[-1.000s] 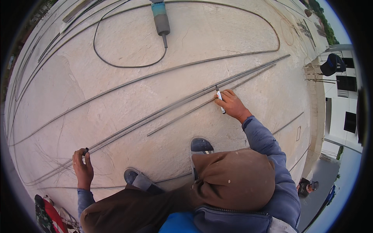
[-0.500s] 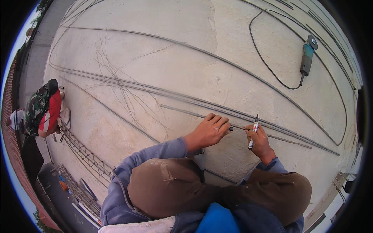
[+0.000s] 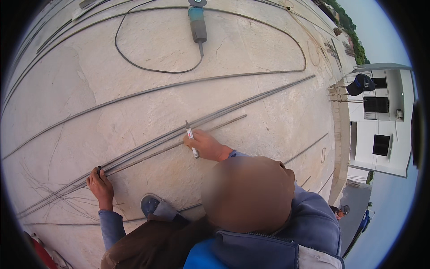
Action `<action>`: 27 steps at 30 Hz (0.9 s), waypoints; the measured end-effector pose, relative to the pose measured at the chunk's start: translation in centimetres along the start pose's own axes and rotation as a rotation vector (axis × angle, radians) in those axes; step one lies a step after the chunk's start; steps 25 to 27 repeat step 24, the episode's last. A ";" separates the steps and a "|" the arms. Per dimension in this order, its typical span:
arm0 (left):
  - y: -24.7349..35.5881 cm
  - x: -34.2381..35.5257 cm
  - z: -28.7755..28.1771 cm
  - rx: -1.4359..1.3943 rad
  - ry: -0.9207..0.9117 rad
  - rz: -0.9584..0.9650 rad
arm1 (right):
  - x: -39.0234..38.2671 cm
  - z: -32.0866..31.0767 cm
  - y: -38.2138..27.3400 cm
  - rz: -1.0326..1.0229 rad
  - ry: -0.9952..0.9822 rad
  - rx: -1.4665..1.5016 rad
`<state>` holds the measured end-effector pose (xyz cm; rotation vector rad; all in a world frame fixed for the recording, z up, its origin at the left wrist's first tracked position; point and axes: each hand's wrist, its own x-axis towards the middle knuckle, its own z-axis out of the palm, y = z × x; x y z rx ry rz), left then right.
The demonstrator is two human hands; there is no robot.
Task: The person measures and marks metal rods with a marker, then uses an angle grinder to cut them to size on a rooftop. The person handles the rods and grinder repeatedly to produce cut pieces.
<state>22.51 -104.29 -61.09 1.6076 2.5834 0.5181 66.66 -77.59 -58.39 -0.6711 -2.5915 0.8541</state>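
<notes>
In my right hand (image 3: 208, 145) I grip a white marker (image 3: 191, 140), its dark tip pointing away from me. That hand rests at a short steel rod (image 3: 154, 153), which passes behind its fingers. Farther left, my left hand (image 3: 101, 188) is closed at the rod's left part, pinching a small black piece (image 3: 99, 169) that looks like the marker's cap. Just beyond the short rod lie two long steel rods (image 3: 262, 95), side by side and nearly parallel to it.
An angle grinder (image 3: 198, 26) lies on the concrete floor (image 3: 148, 110) at the far side, its black cord looping left. A long bent rod (image 3: 139, 94) curves between it and the rods. Thin wires (image 3: 60, 190) lie at left. My shoe (image 3: 151, 204) stands near the left hand. White building (image 3: 380, 121) at right.
The view has swung to the right. My hands are farther apart: the left is at the short rod's left part, the right still grips the marker near its other end.
</notes>
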 end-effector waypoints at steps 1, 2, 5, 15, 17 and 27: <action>-0.5 0.3 0.0 0.021 0.025 0.016 | 0.4 0.5 -0.6 -0.039 0.036 0.022; -1.0 0.7 0.0 0.042 0.051 0.028 | 0.7 0.8 -1.1 -0.082 0.070 0.043; -1.9 0.8 -0.4 0.076 0.056 0.015 | 1.9 0.7 -1.3 -0.143 0.146 0.049; -1.4 2.0 0.7 0.051 0.070 -0.124 | 4.0 2.4 0.5 -0.187 0.118 0.041; -0.9 2.0 0.9 0.038 0.063 -0.148 | 4.0 2.7 0.8 -0.196 0.117 0.046; -1.9 1.8 2.0 0.058 0.032 -0.188 | 4.5 3.0 0.9 -0.208 0.091 0.055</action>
